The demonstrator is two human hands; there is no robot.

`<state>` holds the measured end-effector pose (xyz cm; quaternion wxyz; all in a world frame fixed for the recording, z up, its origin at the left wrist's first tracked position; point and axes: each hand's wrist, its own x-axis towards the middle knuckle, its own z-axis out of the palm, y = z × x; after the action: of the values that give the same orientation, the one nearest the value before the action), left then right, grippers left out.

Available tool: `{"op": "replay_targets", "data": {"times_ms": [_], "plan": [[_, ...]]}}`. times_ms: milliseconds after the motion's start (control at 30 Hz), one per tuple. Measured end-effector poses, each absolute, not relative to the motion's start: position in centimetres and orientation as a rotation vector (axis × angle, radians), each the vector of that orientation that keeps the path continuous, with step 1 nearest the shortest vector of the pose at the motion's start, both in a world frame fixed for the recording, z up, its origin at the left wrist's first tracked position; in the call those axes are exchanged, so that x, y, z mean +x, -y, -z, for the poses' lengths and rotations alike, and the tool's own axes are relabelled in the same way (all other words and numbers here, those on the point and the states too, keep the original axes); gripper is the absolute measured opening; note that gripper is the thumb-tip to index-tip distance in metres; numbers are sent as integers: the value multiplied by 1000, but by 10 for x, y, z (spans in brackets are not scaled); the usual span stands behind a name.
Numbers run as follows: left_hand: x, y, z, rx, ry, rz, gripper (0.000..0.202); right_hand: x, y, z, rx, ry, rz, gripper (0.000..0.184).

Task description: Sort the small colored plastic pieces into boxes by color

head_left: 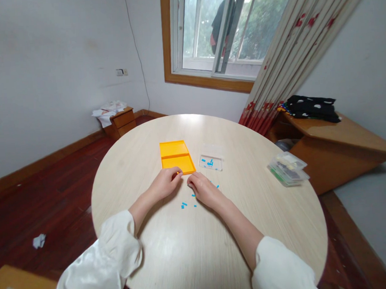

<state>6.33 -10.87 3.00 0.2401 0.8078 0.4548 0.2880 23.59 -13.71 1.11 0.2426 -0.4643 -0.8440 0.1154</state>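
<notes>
An orange-yellow flat case (173, 148) lies with its lid folded back on the table. At its front edge is my left hand (165, 182), closed, thumb and fingertips together; whatever they pinch is hidden or too small to name. My right hand (205, 190) is just to the right and nearer to me, its fingers curled into a pinch close to the tabletop, and I cannot make out what is in them. Several small blue pieces (184, 204) are scattered beside and below my right hand. Behind it sits a small clear case (216, 167) with more blue pieces inside, its lid raised at the back.
A round pale wooden table (186, 254) carries everything. Near its right edge stands a stack of clear plastic boxes (288, 169). Beyond are a wooden desk (349, 139) with dark cloth on it, a long curtain (292, 60) and a small cabinet (124, 120) with papers.
</notes>
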Motion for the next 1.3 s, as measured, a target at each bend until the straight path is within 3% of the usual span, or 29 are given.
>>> {"op": "replay_targets", "data": {"times_ms": [200,433,633,1033,1300], "plan": [[64,110,-30,2220,-1204,-750,21,249,125,-9,-1263,2133,-328,14],[69,118,-30,2275,-986,-549,18,283,106,-10,-1416,1576,-89,17],[75,123,-28,2347,-833,-435,18,307,91,2,-1491,1303,-156,30],[80,122,-27,2336,-1030,-640,15,288,121,-15,-1456,2160,-427,18],[82,125,-21,2476,-812,-513,8,283,122,-14,-1461,2259,-413,15]]}}
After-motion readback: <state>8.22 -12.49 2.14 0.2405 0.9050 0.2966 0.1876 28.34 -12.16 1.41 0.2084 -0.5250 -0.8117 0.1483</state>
